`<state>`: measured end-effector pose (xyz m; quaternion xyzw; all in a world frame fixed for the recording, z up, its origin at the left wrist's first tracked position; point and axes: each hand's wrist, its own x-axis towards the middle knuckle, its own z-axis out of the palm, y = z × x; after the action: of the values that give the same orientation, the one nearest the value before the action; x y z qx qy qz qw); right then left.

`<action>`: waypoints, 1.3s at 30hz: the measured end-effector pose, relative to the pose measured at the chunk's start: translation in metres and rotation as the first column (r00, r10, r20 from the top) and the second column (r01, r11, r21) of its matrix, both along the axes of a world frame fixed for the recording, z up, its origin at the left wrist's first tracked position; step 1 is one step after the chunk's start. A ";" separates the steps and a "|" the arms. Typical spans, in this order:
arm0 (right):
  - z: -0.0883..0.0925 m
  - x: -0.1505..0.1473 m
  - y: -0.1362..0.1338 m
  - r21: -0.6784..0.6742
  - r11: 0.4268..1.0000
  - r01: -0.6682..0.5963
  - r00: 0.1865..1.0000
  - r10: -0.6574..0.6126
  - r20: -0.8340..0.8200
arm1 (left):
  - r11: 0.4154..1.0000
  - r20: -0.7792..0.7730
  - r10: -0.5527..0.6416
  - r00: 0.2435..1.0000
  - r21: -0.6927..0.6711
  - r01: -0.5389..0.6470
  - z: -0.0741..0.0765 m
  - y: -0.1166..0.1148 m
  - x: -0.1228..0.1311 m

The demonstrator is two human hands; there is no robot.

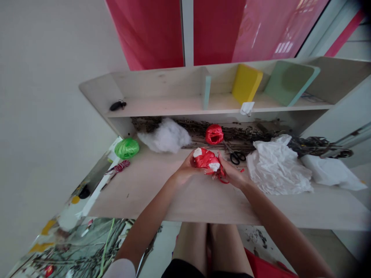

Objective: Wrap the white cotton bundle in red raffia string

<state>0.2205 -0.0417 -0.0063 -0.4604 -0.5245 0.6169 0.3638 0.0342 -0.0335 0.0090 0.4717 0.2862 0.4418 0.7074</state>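
Note:
Both my hands meet over the middle of a pale wooden desk (203, 200). My left hand (187, 168) and my right hand (232, 173) are closed round a small bundle of red wrapping (206, 159) with white stuffing showing at its two ends. A thin red strand hangs from the bundle by my right hand. A ball of red string (214, 134) lies just behind the bundle. Black-handled scissors (236, 156) lie close to my right hand.
A lump of white stuffing (166, 137) and a ball of green string (126, 148) lie at the back left. Crumpled white paper (278, 166) covers the right side. Dry twigs (255, 135) run along the back. The shelf above holds a yellow block (246, 83) and a green board (290, 81).

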 end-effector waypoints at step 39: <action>0.006 0.005 -0.003 0.046 0.999 -0.002 0.983 -0.006 0.182 | 0.997 -0.191 0.061 0.980 0.063 -0.050 -0.005 0.002 -0.002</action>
<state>0.2260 -0.0446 -0.0001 -0.5068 -0.5693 0.5596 0.3254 0.0319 -0.0313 0.0042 0.5247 0.3535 0.4216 0.6497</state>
